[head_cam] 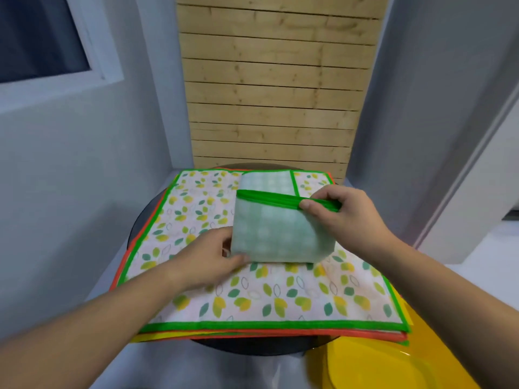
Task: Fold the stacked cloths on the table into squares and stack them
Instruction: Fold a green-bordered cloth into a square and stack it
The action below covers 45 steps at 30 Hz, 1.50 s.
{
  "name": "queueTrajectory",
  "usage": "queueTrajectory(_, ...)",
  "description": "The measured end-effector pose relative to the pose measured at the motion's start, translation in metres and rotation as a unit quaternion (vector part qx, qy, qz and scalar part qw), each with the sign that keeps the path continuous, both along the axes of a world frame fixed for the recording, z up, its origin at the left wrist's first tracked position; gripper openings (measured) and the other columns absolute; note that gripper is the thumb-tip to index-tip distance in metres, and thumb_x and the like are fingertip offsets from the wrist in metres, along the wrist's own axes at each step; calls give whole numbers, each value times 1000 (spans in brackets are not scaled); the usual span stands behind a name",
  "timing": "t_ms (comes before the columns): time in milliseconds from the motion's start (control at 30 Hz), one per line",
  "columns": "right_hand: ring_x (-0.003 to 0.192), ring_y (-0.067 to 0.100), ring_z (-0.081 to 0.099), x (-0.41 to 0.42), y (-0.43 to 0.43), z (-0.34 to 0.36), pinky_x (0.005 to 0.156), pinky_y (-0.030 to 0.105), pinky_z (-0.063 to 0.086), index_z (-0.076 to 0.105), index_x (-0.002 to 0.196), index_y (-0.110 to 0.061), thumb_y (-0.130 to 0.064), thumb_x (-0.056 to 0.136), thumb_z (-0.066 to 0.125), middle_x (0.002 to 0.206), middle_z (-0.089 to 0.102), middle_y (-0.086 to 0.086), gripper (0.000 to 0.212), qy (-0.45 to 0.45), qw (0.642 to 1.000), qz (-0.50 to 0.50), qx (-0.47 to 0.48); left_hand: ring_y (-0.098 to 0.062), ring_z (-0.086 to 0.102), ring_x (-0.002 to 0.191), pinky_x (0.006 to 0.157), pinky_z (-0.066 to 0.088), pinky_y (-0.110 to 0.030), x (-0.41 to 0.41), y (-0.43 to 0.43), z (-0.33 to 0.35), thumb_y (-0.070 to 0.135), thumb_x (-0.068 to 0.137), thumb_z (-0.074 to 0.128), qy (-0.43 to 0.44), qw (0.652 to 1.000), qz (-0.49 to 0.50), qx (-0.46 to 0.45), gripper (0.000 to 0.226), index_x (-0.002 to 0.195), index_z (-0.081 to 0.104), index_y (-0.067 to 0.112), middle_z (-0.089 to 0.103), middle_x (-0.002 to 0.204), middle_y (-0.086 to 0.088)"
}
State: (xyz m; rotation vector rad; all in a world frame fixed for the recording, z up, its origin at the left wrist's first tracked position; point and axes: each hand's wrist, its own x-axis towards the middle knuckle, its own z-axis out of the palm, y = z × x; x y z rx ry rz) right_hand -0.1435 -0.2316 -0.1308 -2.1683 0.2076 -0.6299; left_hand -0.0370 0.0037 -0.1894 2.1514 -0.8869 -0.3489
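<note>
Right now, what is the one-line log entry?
folded cloth: mid-fold | left hand: holds corner | right hand: pinches green hem | cloth stack: underneath

2 forearms — bare | hands: left hand (209, 256), right hand (341, 213) — bare

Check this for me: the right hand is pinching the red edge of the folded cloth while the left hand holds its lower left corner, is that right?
Not quite. The head view shows the right hand pinching the green edge, not a red one, of the folded cloth, while the left hand holds its lower left corner.
</note>
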Motion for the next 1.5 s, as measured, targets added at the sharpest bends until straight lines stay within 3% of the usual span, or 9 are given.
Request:
queueTrajectory(167, 60, 6, 43, 13, -7, -24, 55, 21, 38, 54, 122, -27, -58, 76, 74, 72, 42, -8, 60, 8, 987, -22, 157, -4, 71, 93, 92, 57, -36, 18, -8, -7, 22, 93, 70, 72, 995, 69, -21, 20, 112, 73, 25, 76, 102, 13)
queueTrajectory(267, 63, 3, 63, 10, -4, -39, 55, 19, 47, 47, 129, -20, -40, 85, 73, 76, 64, -10, 55, 88, 971, 21, 220, -18, 74, 92, 93, 56, -44, 24, -11, -9, 22, 92, 71, 98, 991, 91, -22, 17, 109, 74, 20, 78, 95, -1)
queueTrajectory(400, 78, 14, 73, 4, -2, -55, 65, 31, 61, 45, 125, -23, -19, 90, 69, 101, 73, -2, 42, 165, 976, 15, 138, -12, 75, 84, 89, 58, -38, 25, -17, -8, 19, 90, 74, 130, 986, 105, -19, 13, 103, 75, 15, 79, 85, 1)
queueTrajectory(533, 102, 13, 67, -1, -6, -59, 91, 38, 56, 35, 139, -28, -16, 90, 68, 116, 67, -5, 61, 183, 981, 8, 68, -1, 62, 49, 53, 51, -20, 16, -19, -1, 14, 89, 75, 170, 980, 100, -5, 11, 99, 72, 10, 66, 53, 10)
queueTrajectory(600, 99, 13, 67, -5, -6, -59, 85, 35, 57, 26, 146, -30, -15, 90, 69, 113, 67, -7, 72, 191, 980, 6, 59, -4, 60, 46, 49, 48, -21, 9, -16, 2, 13, 88, 76, 185, 979, 89, 12, 17, 103, 66, 13, 62, 47, 9)
queueTrajectory(767, 73, 12, 65, -15, -3, -64, 41, 17, 45, 24, 146, -37, -17, 87, 73, 96, 59, -8, 79, 233, 972, -2, 40, -11, 63, 45, 43, 47, -23, -2, -10, 3, 8, 86, 77, 217, 969, 114, 30, 48, 120, 45, 12, 69, 68, -3)
queueTrajectory(1067, 69, 8, 60, -3, -2, -77, 46, 18, 46, 64, 114, -29, -21, 85, 76, 100, 62, -7, 32, 265, 964, -14, -5, -24, 63, 62, 67, 57, -41, 4, -13, -10, 12, 82, 82, 257, 954, 154, 22, 52, 118, 44, 14, 73, 87, -17)
queueTrajectory(1300, 71, 28, 70, 4, -2, -75, 57, 43, 60, 66, 104, -32, -24, 80, 80, 94, 67, -2, 29, 263, 964, -36, -8, -18, 62, 51, 52, 57, -30, 4, -17, -5, 4, 86, 75, 302, 937, 174, 27, 53, 127, 42, 10, 70, 74, -15)
queueTrajectory(1500, 46, 17, 60, 3, -2, -79, 37, 33, 49, 66, 101, -29, -23, 81, 79, 94, 66, 2, 24, 252, 967, -37, -13, -15, 66, 88, 69, 54, -30, -6, -20, -4, 36, 83, 74, 44, 982, 116, 141, 62, 126, 31, 26, 61, 108, 0)
